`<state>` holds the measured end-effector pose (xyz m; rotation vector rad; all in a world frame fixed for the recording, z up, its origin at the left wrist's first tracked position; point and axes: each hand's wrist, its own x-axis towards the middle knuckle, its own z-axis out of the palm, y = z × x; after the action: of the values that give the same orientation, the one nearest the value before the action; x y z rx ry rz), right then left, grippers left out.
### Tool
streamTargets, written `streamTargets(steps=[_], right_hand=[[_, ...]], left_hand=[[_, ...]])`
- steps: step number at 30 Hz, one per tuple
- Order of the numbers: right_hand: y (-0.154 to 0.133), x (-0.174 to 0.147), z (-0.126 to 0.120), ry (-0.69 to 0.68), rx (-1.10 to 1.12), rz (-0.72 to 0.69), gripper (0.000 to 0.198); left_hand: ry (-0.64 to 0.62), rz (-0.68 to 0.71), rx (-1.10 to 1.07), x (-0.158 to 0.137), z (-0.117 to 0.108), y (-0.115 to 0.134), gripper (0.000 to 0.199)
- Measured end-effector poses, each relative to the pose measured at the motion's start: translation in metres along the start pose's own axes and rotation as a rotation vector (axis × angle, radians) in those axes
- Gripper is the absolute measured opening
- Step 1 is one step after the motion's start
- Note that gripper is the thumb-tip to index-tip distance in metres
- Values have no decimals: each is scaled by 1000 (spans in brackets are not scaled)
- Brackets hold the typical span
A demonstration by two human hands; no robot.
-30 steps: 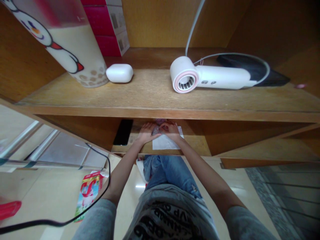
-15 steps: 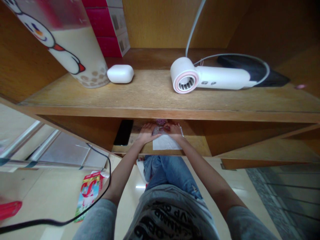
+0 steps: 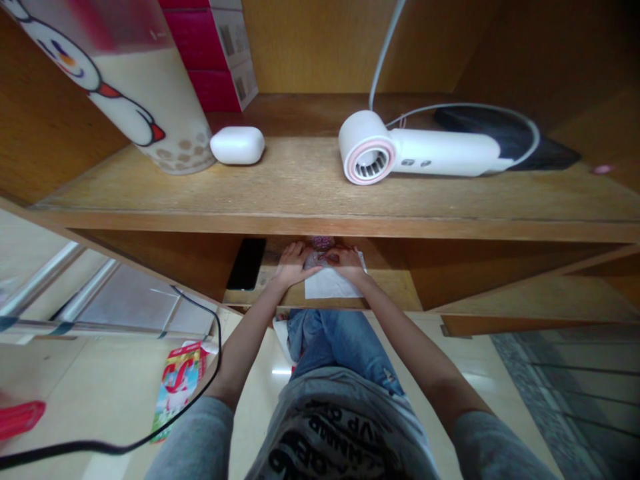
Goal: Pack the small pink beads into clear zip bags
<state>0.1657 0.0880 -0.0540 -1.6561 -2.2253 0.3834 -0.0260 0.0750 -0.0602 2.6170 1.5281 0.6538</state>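
On the lower shelf lies a white sheet of paper [image 3: 333, 285], with a greyish patterned patch at its far end between my hands. My left hand [image 3: 294, 265] rests flat at the sheet's left side, fingers stretched forward and thumb reaching over the paper. Over the sheet's far right part, my right hand [image 3: 346, 261] has its fingers bent and drawn together. Whatever its fingertips hold is too small and hidden to name. Just beyond both hands sits a small pink-purple speckled thing [image 3: 323, 243], partly covered by the upper shelf edge.
A black phone [image 3: 247, 264] lies left of my left hand. The upper shelf [image 3: 300, 200] overhangs, bearing a bubble tea cup [image 3: 175, 113], a white earbud case [image 3: 237, 145], pink boxes [image 3: 213, 40] and a white hair dryer [image 3: 440, 152]. A black cable [image 3: 200, 395] crosses my left arm's side.
The view has shifted very slightly. My right hand's fingers have moved a little over the paper, while my left hand stays flat in place.
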Motion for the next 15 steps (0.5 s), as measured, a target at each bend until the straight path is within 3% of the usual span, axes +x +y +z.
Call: streamTargets(steps=[10, 15], right_hand=[[-5, 0, 1, -15, 136, 55, 16], [-12, 4, 6, -19, 236, 14, 16]], left_hand=[[-68, -48, 14, 0, 0, 1, 58], [-107, -43, -2, 1, -1, 1, 56]])
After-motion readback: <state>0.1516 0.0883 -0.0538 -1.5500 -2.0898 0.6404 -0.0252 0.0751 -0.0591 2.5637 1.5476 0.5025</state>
